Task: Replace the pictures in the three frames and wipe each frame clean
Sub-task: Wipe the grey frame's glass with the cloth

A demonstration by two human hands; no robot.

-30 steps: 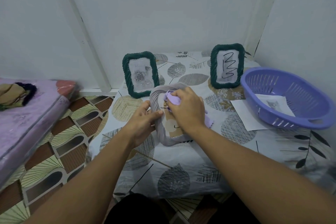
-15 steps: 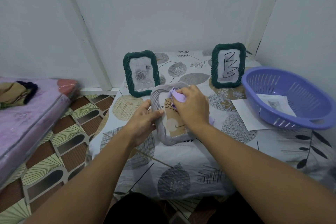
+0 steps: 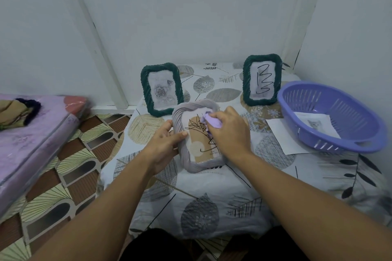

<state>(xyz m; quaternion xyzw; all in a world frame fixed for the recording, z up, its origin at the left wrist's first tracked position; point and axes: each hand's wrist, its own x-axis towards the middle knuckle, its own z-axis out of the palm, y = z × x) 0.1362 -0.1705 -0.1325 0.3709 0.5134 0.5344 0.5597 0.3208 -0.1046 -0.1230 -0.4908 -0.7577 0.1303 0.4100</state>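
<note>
Where the view begins at far left, a purple mattress (image 3: 31,140) lies on the patterned floor (image 3: 63,176), with a bundle of folded cloth (image 3: 14,112) on top of it. Next comes the worktop (image 3: 212,203), draped in a leaf-print cloth.

Left green frame (image 3: 161,89): upright near the back edge, rose picture inside.

Left hand (image 3: 163,144): its fingers are curled round the left edge of the grey frame (image 3: 191,140), thumb lying on the front rim. This frame sits at the worktop's middle, just in front of the left green frame, tilted back toward the wall, its lower edge toward the person. Its picture shows a black line drawing on beige shapes.

Right hand (image 3: 230,129): its fingers are clenched round a bunched lilac cloth (image 3: 210,122), which is pressed against the upper right part of the grey frame's glass.

Right green frame (image 3: 262,79): upright at the back right, well apart from the other green one, holding a sheet with a black zigzag scribble.

White paper sheet (image 3: 282,135): flat on the worktop, partly under the purple basket (image 3: 331,116).

Purple basket: far right, near the wall. A printed picture (image 3: 316,124) lies inside; its subject is too small to tell.
</note>
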